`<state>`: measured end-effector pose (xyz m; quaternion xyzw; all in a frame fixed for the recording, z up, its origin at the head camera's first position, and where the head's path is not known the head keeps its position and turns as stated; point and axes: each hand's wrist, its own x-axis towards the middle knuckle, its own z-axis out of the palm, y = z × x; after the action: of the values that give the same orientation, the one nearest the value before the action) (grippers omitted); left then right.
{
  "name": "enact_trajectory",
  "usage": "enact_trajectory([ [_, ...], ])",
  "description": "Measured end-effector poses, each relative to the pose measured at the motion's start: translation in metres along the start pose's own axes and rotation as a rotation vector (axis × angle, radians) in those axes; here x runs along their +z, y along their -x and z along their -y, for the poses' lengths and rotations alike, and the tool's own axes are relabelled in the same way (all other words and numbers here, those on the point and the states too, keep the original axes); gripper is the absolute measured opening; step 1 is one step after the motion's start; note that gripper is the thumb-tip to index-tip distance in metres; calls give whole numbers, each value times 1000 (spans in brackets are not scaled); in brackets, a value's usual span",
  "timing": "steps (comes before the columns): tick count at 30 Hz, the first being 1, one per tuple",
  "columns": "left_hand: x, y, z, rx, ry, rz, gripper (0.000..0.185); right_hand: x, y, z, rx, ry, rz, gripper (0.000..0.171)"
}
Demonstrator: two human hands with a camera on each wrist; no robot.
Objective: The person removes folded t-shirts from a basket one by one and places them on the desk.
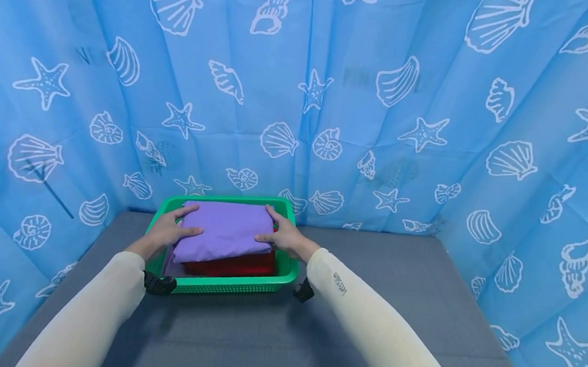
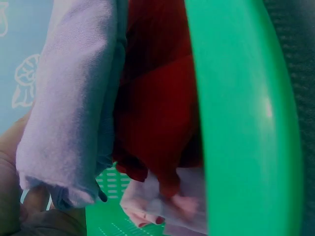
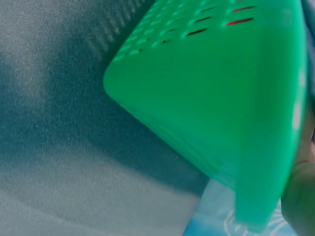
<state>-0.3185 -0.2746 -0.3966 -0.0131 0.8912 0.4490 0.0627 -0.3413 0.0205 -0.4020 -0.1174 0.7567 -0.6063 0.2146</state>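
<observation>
Head view: we see left hand and right hand gripping purple folded cloth atop red cloth in green basket

Folded purple cloth atop basketed stack

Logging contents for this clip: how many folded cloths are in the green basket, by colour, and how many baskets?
Purple cloth: 1, on top, with the left hand and right hand at its two sides
Red cloth: 1, under the purple one
Pale pink cloth: 1, at the bottom
Green basket: 1
Total: 4 things, 3 cloths and 1 basket
</observation>
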Motion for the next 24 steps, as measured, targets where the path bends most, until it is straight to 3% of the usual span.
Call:
enact_trajectory([
  [15, -13, 1, -23, 19, -64, -23, 79, -6, 1, 10, -4, -28, -13, 91],
  [24, -4, 1, -28, 25, -19, -1, 76, -20, 7, 12, -2, -21, 6, 91],
])
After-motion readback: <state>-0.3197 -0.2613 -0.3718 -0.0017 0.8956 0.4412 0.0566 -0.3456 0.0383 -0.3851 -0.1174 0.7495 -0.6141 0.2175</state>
